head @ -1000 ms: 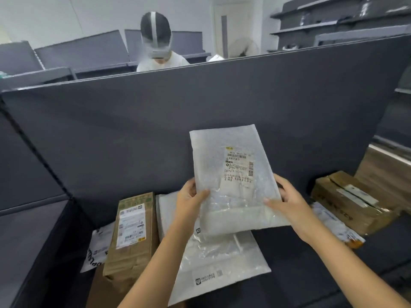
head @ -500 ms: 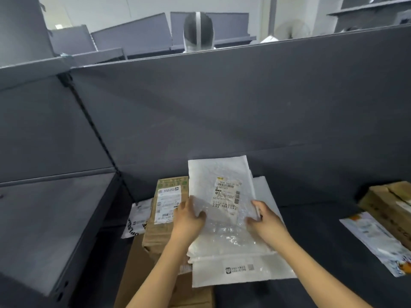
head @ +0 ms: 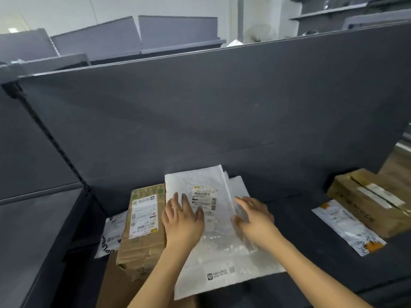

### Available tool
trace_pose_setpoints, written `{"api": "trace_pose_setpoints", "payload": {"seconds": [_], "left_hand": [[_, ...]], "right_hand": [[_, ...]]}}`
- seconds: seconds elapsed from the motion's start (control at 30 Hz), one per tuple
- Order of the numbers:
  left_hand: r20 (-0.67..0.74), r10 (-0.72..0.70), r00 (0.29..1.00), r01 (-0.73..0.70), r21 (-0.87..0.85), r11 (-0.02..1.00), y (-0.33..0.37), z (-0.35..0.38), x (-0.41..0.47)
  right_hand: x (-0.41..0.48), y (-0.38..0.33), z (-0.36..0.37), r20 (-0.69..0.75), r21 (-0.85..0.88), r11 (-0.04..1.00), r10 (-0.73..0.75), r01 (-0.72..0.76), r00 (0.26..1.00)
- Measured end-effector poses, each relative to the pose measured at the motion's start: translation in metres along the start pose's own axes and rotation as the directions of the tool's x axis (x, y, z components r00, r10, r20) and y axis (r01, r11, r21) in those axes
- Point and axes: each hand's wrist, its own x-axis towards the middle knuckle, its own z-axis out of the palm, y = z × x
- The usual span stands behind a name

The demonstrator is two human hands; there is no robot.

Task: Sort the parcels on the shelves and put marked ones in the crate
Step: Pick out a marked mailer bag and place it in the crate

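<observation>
Left hand [head: 182,218] and right hand [head: 254,218]: fingers straight and spread, flat on the top bubble mailer [head: 195,181], gripping nothing. It lies on a second mailer [head: 222,276] on the shelf [head: 311,252], beside a cardboard box [head: 142,230]. The barcode label [head: 204,197] is too blurred to read.

On your shelf [head: 300,218] the top mailer [head: 200,181] lies on the bottom mailer [head: 222,276] close to the back panel [head: 222,107], with your left hand [head: 182,218] and right hand [head: 255,218] resting on it. Just left sits the left box [head: 142,218], and the left bag [head: 111,232] beyond it at the left edge. Well apart, at the right edge, the right box [head: 367,196] sits behind the right bag [head: 347,227].
</observation>
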Motion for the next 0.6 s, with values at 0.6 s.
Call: {"api": "trace_pose_setpoints", "payload": {"seconds": [0.6], "left_hand": [[0.348,0.634,0.690,-0.667,-0.034,0.744,0.225,0.114,-0.055]], "right_hand": [[-0.132,0.221,-0.091,-0.228,0.232,0.776,0.629,-0.586,0.743]]}}
